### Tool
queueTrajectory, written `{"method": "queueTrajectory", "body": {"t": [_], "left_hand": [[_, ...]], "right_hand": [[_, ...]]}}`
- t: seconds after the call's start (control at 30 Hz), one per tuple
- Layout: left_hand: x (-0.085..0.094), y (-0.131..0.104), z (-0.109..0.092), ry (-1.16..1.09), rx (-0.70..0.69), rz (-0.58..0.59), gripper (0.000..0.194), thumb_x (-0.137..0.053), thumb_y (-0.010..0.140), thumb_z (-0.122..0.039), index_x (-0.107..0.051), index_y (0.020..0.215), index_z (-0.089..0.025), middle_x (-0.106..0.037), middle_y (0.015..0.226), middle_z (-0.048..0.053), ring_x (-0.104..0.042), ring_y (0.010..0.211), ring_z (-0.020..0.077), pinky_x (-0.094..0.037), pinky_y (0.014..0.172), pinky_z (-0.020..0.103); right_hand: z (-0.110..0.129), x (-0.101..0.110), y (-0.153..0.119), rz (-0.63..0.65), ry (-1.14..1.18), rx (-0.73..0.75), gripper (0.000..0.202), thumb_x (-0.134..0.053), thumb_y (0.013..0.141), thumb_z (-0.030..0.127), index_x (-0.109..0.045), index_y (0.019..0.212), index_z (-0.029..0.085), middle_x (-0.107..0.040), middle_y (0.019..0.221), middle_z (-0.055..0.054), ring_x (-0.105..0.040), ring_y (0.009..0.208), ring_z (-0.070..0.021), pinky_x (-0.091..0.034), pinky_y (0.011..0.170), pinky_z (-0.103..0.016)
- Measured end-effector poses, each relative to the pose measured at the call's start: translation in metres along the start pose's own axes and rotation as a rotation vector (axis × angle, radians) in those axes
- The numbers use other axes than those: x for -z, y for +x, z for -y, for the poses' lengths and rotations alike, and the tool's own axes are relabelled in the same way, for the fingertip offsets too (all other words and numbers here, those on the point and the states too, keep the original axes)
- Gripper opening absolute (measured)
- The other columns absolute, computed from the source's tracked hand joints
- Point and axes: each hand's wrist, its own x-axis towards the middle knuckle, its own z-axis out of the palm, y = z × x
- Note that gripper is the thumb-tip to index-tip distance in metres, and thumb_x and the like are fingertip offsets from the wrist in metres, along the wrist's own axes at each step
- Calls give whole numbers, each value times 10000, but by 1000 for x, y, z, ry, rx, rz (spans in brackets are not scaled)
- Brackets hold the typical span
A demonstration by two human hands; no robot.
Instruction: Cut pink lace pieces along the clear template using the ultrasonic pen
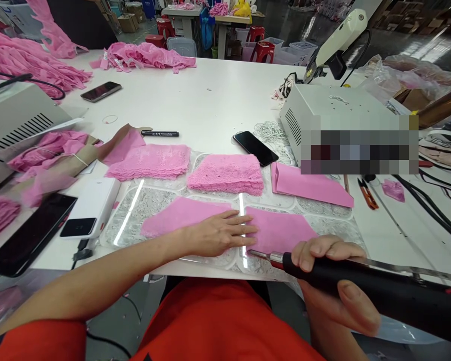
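Note:
My left hand (220,233) lies flat with fingers outstretched, across the pink fabric piece (180,215) on the left and reaching to the edge of a second pink fabric piece (281,228) on the right. My right hand (334,281) is wrapped round a black handheld tool (323,271) with a slim metal tip. That tip points left, at the lower left corner of the right-hand piece, close to my left fingertips. Both pieces rest on a clear patterned plastic mat (130,215). Behind them are two stacks of pink lace (225,173) (154,161) and a folded pink fabric stack (310,185).
Grey machine boxes stand at right (323,100) and left (18,125). A black phone (255,148), a marker (160,134), a white power bank (92,208) and orange-handled snips (368,194) lie about. Pink fabric heaps (143,55) lie at the back. Black cables (432,205) run along the right.

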Motion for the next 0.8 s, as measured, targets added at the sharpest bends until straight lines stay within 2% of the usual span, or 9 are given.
{"method": "queueTrajectory", "body": {"t": [0.17,0.4,0.53,0.6,0.67,0.73,0.8], "left_hand": [[2,1,0,-10,16,21,450,-387,951,-111,-507,1364,-246,-421,1487,17,-223,1452,187,-200,1187,388],[1,1,-1,-14,8,16,425,-385,961,-118,-519,1352,-214,-426,1480,39,-240,1447,199,-211,1187,409],[10,3,-4,-65,21,28,484,-471,889,-73,-508,1360,-182,-413,1489,55,-236,1448,224,-212,1192,428],[19,2,-4,-102,47,-14,526,-476,864,-49,-481,1378,-162,-403,1496,66,-233,1449,229,-236,1186,432],[30,-4,-3,-143,80,-112,481,-422,899,-55,-492,1364,-154,-440,1472,76,-266,1439,210,-283,1169,419],[38,-16,-1,-173,102,-204,420,-361,945,-81,-538,1317,-158,-524,1405,80,-343,1406,190,-327,1147,410],[40,-32,2,-177,108,-228,379,-364,965,-125,-573,1279,-169,-575,1353,81,-397,1376,198,-338,1137,423]], "right_hand": [[-1,0,0,18,5,-3,160,-591,756,288,-615,890,204,-545,788,-15,-536,570,-133,-450,504,-327],[0,-2,0,14,-13,-15,107,-608,759,277,-606,833,200,-555,756,-9,-546,570,-130,-479,520,-326],[1,0,1,-1,-5,7,157,-592,737,289,-621,858,194,-558,754,-15,-539,555,-133,-466,488,-321],[2,1,2,-11,3,23,183,-594,722,295,-624,868,189,-561,758,-18,-533,546,-131,-461,478,-317],[2,1,3,-30,2,27,194,-602,709,298,-624,867,188,-562,764,-19,-526,537,-127,-461,480,-318],[0,-1,3,-35,3,39,200,-603,702,298,-623,867,186,-562,763,-19,-522,529,-125,-460,479,-320],[-2,-5,3,-26,14,43,202,-598,711,293,-623,879,183,-566,771,-20,-530,537,-127,-464,484,-322]]}}
